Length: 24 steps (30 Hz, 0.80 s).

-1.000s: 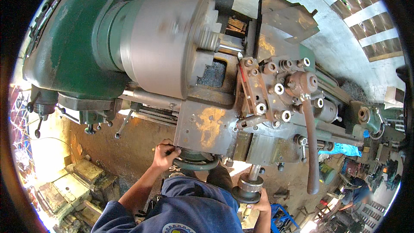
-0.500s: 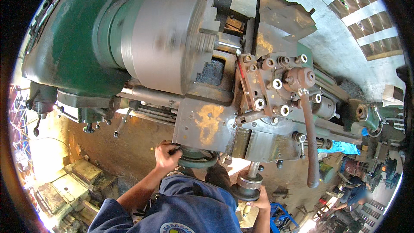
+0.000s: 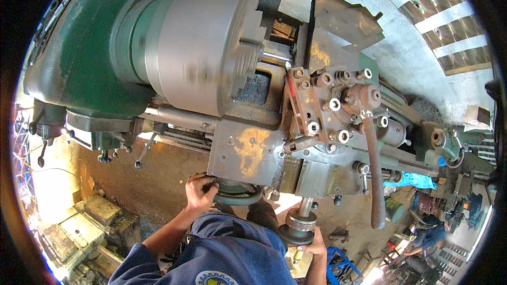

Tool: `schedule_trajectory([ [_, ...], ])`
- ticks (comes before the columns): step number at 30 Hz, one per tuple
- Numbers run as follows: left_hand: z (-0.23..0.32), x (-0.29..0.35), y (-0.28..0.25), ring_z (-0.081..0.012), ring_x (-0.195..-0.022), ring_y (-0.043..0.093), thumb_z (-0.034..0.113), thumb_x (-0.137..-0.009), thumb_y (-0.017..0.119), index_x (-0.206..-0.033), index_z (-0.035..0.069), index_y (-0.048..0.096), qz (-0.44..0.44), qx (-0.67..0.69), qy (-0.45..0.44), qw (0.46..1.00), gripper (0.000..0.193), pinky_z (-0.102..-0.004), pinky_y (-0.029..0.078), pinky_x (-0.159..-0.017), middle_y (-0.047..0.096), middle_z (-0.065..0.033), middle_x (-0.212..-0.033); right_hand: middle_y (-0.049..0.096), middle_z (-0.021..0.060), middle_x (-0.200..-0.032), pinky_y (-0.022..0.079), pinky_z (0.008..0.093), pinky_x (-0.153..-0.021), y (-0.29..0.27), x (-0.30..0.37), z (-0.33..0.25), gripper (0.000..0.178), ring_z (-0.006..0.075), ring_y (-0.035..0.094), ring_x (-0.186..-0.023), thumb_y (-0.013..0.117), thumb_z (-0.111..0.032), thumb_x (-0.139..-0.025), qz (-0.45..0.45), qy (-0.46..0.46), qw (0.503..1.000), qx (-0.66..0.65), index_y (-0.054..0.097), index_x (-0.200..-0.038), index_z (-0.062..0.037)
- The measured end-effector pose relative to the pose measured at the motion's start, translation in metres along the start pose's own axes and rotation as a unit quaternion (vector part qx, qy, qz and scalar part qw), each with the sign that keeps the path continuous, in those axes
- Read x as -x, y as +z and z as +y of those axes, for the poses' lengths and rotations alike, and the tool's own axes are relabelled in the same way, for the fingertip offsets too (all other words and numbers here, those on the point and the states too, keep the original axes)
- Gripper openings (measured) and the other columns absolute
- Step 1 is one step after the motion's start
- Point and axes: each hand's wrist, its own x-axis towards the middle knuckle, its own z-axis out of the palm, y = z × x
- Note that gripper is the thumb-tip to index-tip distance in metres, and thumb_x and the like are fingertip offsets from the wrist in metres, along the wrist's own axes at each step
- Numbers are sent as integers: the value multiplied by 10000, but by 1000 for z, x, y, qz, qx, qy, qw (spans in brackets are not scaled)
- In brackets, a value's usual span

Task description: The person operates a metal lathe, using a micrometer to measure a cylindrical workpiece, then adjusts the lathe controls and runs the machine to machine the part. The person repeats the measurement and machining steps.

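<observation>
My left hand is closed at the left side of the carriage handwheel of a lathe, its fingers curled round the wheel's grip. Lower right, my right hand grips the edge of the round cross-slide handwheel; part of its fingers is hidden behind the wheel. The big grey chuck is smeared by rotation. From its jaws a slim bright metal bar sticks out toward the cutting tool. That tool sits clamped in the bolted tool post, beside a long lever.
The green headstock fills the upper left, with control levers below it. Dark chips lie in the bed opening. Greasy machine parts stand lower left. Another person is bent over at the far lower right.
The whole view has shifted slightly to the left. Both hands keep their hold on the handwheels, and the chuck is blurred in both frames.
</observation>
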Motion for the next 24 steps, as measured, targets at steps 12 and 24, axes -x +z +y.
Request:
schedule_trajectory([
  [12,-5,-6,-8,-376,-807,620,176,-693,694,-740,-27,664,-75,-18,-93,993,211,-437,480,-716,653,-186,-765,711,94,-1141,508,350,-983,3,-1,-6,855,188,670,-1041,999,-174,-476,-8,-10,1000,-3,648,-1222,51],
  [24,-9,1,-9,-311,-805,616,267,-799,751,-662,1,623,-112,26,-64,991,325,-390,454,-748,611,-131,-766,709,85,-1150,492,347,-1001,2,-4,-9,854,184,660,-1059,993,-169,-489,-36,1,999,-4,641,-1239,40],
])
